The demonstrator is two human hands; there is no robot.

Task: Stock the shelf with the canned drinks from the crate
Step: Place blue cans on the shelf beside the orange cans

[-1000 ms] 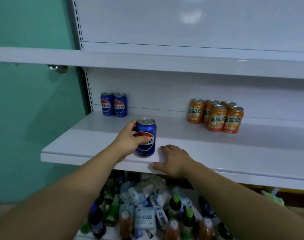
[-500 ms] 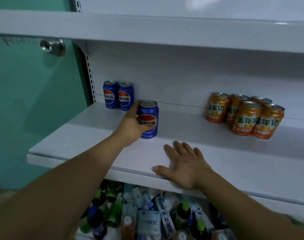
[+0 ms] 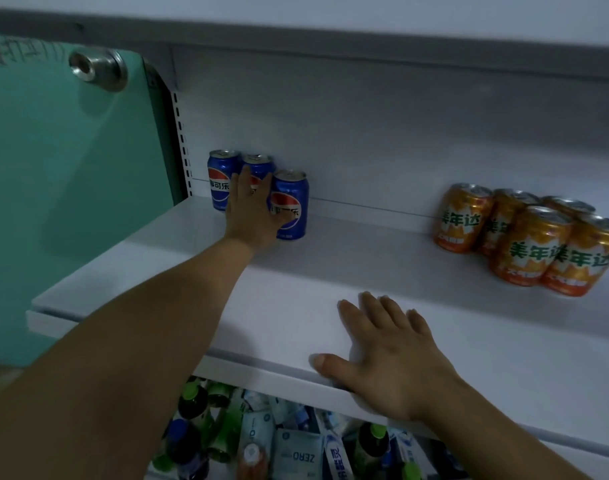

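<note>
My left hand [image 3: 253, 213] grips a blue cola can [image 3: 292, 206] that stands upright on the white shelf [image 3: 382, 271], near the back wall. Two more blue cola cans [image 3: 221, 178] stand just left of it against the back; my fingers partly hide the second one. Several orange soda cans [image 3: 535, 237] are grouped at the right of the shelf. My right hand [image 3: 389, 351] rests flat on the shelf's front edge, fingers spread, holding nothing.
Below the shelf lies a heap of bottles and drink cartons [image 3: 289, 445]. A green door [image 3: 71, 202] with a metal knob [image 3: 98, 69] stands to the left. Another shelf [image 3: 365, 36] overhangs closely above.
My left hand has carried the blue can from the shelf's front toward the back, beside the two other blue cans. The camera has moved closer. My right hand stays on the shelf edge.
</note>
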